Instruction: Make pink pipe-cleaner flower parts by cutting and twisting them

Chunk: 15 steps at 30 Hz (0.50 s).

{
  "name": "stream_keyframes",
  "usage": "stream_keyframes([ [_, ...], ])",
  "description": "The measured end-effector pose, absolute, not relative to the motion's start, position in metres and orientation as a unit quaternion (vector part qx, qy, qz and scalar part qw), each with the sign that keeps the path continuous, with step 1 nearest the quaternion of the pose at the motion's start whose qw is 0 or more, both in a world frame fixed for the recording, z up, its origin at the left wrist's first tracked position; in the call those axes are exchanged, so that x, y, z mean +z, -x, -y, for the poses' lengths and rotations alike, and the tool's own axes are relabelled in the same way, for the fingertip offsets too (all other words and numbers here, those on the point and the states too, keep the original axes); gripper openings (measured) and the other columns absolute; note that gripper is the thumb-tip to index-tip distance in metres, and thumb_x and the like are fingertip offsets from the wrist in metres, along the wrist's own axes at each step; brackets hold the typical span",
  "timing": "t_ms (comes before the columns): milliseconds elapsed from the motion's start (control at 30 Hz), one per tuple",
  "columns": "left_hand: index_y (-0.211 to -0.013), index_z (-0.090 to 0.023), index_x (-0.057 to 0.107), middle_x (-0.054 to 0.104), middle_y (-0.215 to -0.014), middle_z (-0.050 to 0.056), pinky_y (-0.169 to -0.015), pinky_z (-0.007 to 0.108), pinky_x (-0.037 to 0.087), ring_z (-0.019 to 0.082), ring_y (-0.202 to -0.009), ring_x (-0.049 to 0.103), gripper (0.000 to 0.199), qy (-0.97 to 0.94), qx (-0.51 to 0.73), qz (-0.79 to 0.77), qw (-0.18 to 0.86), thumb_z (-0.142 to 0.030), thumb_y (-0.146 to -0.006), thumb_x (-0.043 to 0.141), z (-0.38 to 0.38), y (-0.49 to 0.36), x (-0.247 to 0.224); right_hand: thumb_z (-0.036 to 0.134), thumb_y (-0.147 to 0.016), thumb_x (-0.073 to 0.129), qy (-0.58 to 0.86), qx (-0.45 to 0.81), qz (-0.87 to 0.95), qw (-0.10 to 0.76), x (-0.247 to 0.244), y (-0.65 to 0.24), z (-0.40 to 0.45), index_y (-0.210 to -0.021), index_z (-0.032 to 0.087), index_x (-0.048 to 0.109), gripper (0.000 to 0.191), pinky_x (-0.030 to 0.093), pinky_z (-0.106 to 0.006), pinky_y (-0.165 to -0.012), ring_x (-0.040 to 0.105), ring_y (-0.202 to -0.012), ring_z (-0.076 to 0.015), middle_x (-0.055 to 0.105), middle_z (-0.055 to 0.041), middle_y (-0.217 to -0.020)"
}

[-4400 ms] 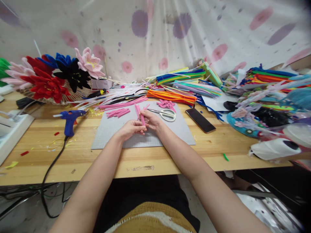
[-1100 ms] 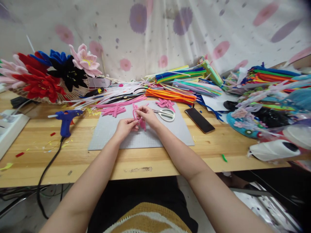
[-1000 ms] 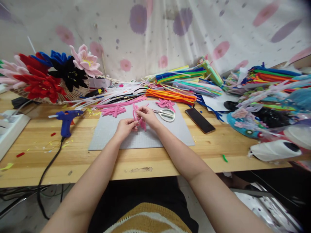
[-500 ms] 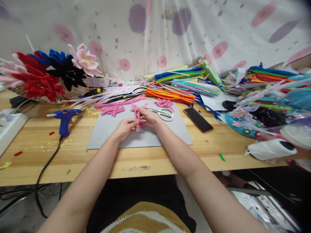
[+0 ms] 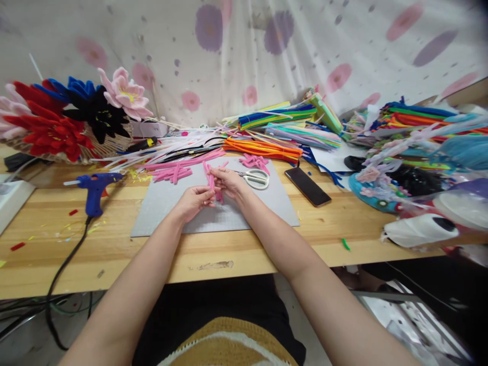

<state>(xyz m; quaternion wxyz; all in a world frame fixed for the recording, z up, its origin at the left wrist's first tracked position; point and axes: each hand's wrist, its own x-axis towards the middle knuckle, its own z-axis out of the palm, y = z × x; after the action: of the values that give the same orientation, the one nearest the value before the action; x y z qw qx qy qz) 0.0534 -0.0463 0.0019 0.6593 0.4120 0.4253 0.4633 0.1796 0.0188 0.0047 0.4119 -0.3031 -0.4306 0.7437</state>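
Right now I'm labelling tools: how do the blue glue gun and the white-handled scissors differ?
The blue plastic glue gun trails a black cord; the white-handled metal scissors have none. The glue gun lies on the wooden table, the scissors on the grey mat. Neither is held.

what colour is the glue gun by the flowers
The glue gun is blue, showing best in the head view.

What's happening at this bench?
Someone's left hand and right hand both hold a pink fuzzy strip above a gray mat. More short pink pieces lie at the mat's left. The scissors rest on the mat, unheld. A blue glue gun sits on the table to the left, a phone to the right.
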Motion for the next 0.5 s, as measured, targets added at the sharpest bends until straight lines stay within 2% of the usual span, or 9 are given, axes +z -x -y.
stream_keyframes([
  [233, -0.07, -0.011, 0.069, 0.057, -0.057, -0.001, -0.061, 0.027, 0.05, 0.005, -0.048, 0.044, 0.037, -0.428, 0.446, -0.444, 0.649, -0.039, -0.049, 0.08, 0.046, -0.058, -0.004, 0.033, -0.071, 0.061, 0.427, 0.625, 0.427, 0.495, 0.007, -0.165, -0.01, -0.056, 0.019, 0.041, 0.029, 0.015, -0.02, -0.037, 0.019, -0.037, -0.0046, 0.024, 0.0096, -0.04],
  [333, -0.074, -0.011, 0.069, 0.058, -0.059, 0.0, -0.062, 0.028, 0.05, 0.005, -0.049, 0.045, 0.041, -0.439, 0.458, -0.46, 0.621, -0.043, -0.049, 0.079, 0.043, -0.058, -0.007, 0.038, -0.072, 0.059, 0.433, 0.584, 0.468, 0.503, 0.006, -0.166, -0.011, -0.06, 0.019, 0.045, 0.027, 0.021, -0.02, -0.04, 0.023, -0.039, -0.0052, 0.027, 0.0091, -0.044],
  [400, -0.078, -0.012, 0.069, 0.06, -0.063, 0.001, -0.062, 0.028, 0.05, 0.008, -0.052, 0.05, 0.042, -0.446, 0.504, -0.486, 0.558, -0.044, -0.052, 0.076, 0.038, -0.051, -0.008, 0.043, -0.075, 0.055, 0.432, 0.563, 0.498, 0.498, 0.004, -0.17, -0.015, -0.068, 0.018, 0.049, 0.026, 0.025, -0.02, -0.043, 0.027, -0.042, -0.0057, 0.033, 0.0084, -0.049],
  [500, -0.081, -0.015, 0.068, 0.062, -0.068, 0.003, -0.064, 0.031, 0.049, 0.014, -0.061, 0.056, 0.033, -0.446, 0.572, -0.566, 0.392, -0.043, -0.063, 0.068, 0.028, -0.03, -0.012, 0.043, -0.078, 0.051, 0.479, 0.474, 0.548, 0.496, 0.0, -0.18, -0.02, -0.077, 0.019, 0.049, 0.024, 0.03, -0.02, -0.049, 0.037, -0.049, -0.0068, 0.044, 0.0064, -0.057],
])
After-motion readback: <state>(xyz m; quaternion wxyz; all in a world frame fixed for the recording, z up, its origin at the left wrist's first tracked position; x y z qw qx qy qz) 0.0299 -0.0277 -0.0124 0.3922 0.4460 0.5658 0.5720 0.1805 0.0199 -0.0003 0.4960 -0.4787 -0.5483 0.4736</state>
